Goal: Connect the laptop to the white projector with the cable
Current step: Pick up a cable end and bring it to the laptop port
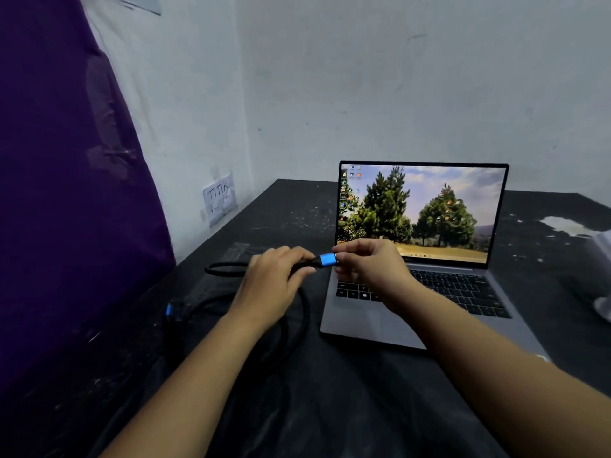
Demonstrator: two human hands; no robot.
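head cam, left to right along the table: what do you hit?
Purple cloth → far blue connector → coiled black cable → left hand → held blue connector → right hand → laptop → white object at right edge.

The room is dim, with soft, even light and no hard shadows. The brightest thing is the laptop screen (420, 211), whose glow falls on the knuckles of the right hand (370, 266) in front of it. The dark worktop (363, 391) swallows detail, so the black cable (297, 325) almost merges with it. The picture is slightly soft all over, softer toward the edges. Wide-angle distortion bends the purple cloth (66, 193) at the left and stretches both forearms at the bottom corners.
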